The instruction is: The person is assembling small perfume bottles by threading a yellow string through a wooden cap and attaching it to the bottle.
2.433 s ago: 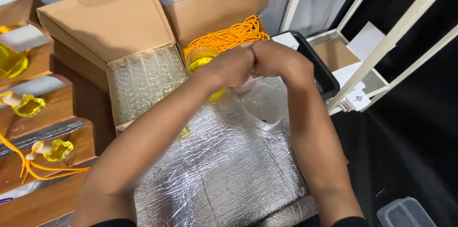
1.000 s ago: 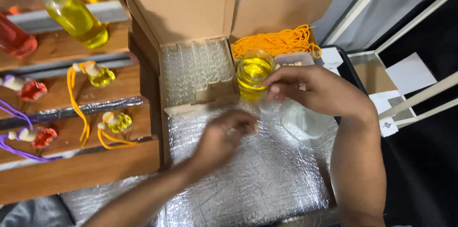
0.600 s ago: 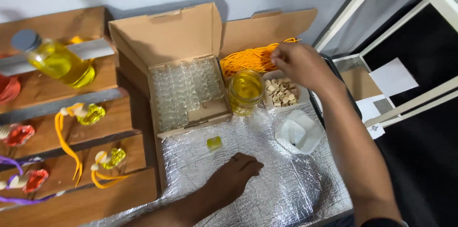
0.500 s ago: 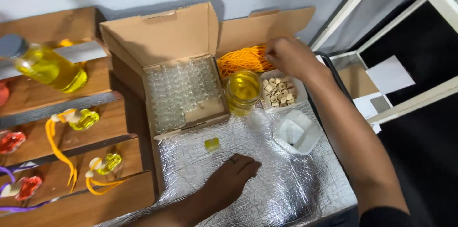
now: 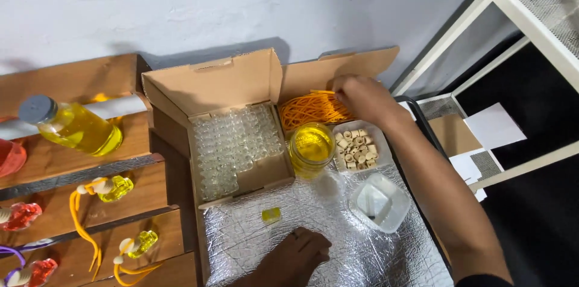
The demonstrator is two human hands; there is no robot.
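Reaching into the orange cords (image 5: 310, 109) behind the yellow jar (image 5: 312, 147), the right hand (image 5: 362, 95) pinches at one, grip unclear; left hand (image 5: 298, 257) rests loosely curled, empty, near a small filled bottle (image 5: 271, 216); threading likely follows.

We extend our right arm forward and to the left, forearm bare and nearly straight. Our right hand (image 5: 362, 95) is held palm down, fingers curled downward in a loose pinch. Our left hand (image 5: 295, 255) rests low and near the body, palm down, fingers loosely curled, holding nothing.
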